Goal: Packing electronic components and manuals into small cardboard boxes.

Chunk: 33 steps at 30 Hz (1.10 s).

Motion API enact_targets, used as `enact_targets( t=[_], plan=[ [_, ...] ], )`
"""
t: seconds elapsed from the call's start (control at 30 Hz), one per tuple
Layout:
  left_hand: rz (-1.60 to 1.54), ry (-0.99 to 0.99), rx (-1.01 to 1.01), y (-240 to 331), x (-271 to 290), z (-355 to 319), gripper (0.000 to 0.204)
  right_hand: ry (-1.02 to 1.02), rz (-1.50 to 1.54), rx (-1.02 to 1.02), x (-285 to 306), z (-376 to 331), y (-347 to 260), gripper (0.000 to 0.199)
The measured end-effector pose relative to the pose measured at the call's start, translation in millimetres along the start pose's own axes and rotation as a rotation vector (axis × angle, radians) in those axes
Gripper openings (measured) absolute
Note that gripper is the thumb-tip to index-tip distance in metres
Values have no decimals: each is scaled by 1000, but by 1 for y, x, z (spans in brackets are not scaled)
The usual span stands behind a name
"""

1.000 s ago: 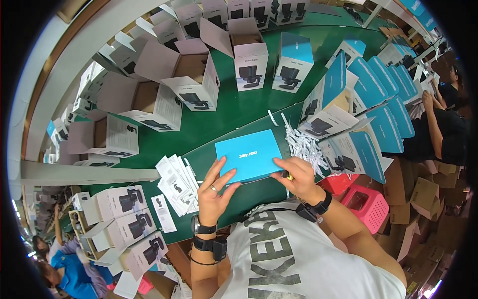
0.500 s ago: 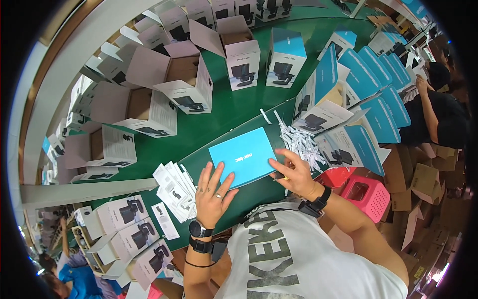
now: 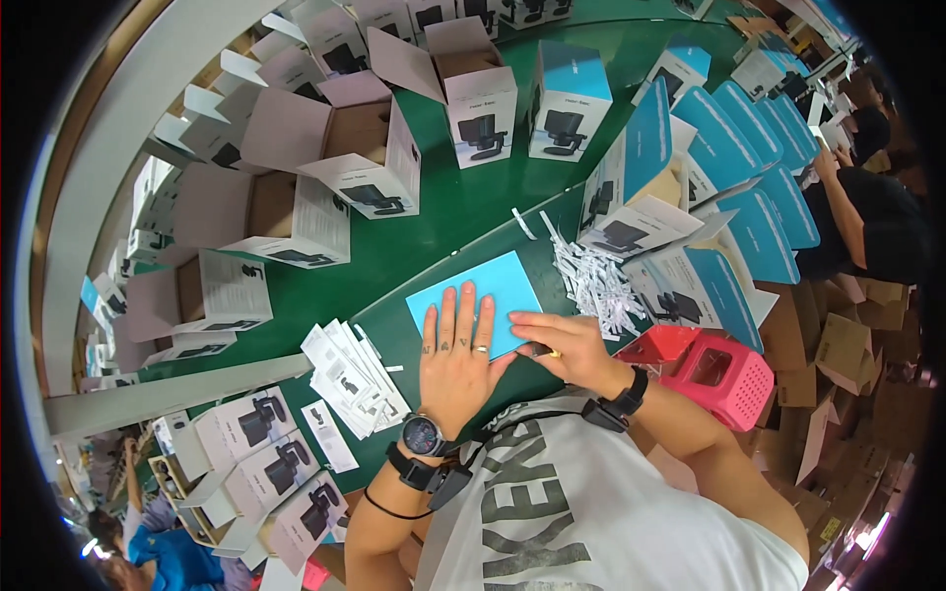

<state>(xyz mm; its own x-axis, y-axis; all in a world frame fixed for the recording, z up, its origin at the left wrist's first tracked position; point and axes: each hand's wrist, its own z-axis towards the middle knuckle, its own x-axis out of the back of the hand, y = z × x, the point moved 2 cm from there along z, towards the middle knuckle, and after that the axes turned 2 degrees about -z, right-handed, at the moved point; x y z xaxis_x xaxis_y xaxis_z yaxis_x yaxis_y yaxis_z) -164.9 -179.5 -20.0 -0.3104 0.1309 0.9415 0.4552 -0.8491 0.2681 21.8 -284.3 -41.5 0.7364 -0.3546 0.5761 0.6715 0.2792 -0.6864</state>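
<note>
The left hand (image 3: pixel 455 353) lies flat, fingers spread, on the blue box (image 3: pixel 475 295) at the near edge of the green table (image 3: pixel 463 207), the right hand (image 3: pixel 564 347) pinching its near corner, white paper strips (image 3: pixel 591 276) just beyond, open cartons (image 3: pixel 345 163) farther back.

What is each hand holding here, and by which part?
Neither hand lifts anything. The left hand lies flat on the blue box, pressing its top face. The right hand pinches the box's near right edge on the green table.

A long green worktable (image 3: pixel 463 212) crowded with open white cartons (image 3: pixel 340 163) runs beside stacked brown cardboard (image 3: pixel 838 345).
</note>
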Motion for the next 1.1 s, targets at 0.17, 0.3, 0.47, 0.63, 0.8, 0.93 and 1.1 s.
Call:
enact_targets(
  t=[0.17, 0.3, 0.47, 0.63, 0.8, 0.93, 1.1],
  plan=[
    [-100, 15, -84, -30, 33, 12, 88, 36, 65, 158, 3, 4, 22, 33],
    [-165, -33, -50, -29, 28, 8, 86, -31, 93, 180, 9, 8, 27, 28],
    [19, -106, -104, -20, 38, 16, 88, 213, 153, 44, 18, 19, 25, 19],
    [99, -142, -55, -6, 30, 17, 96, 502, 131, -301, 9, 56, -1, 15],
    [133, -150, 42, 13, 31, 30, 102, 460, -67, 4, -1, 48, 25, 23],
    [-12, -94, 59, 9, 38, 62, 100, 533, 138, -63, 25, 38, 31, 22],
    [-107, 105, 10, -4, 19, 158, 86, 338, 198, -336, 50, -56, 86, 18]
  ],
)
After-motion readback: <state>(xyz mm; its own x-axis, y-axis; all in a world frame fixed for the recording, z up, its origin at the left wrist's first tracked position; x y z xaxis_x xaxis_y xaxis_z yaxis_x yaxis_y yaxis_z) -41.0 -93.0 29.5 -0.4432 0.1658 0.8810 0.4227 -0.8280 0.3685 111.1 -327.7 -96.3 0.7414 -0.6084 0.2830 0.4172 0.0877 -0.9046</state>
